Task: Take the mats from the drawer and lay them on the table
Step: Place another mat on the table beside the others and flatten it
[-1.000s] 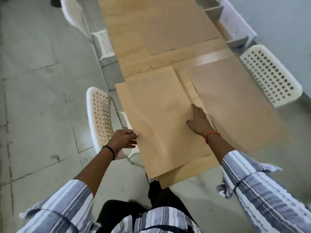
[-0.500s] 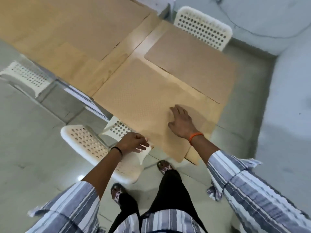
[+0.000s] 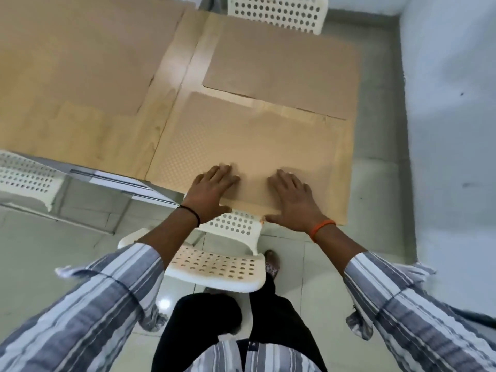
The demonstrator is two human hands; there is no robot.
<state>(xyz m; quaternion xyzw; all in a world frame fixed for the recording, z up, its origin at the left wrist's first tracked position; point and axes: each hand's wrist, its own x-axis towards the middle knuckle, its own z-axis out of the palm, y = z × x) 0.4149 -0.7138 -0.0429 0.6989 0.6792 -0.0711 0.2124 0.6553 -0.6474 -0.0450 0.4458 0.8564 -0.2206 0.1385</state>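
The left hand, which pinched the mat's edge before, now lies flat on it beside the right hand, at the table's near edge. No writing shows.

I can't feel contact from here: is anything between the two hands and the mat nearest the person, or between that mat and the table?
Nothing visible. The left hand and right hand lie flat, fingers spread, directly on the near mat, which lies flat on the table. Its near edge slightly overhangs the table, above the white chair.
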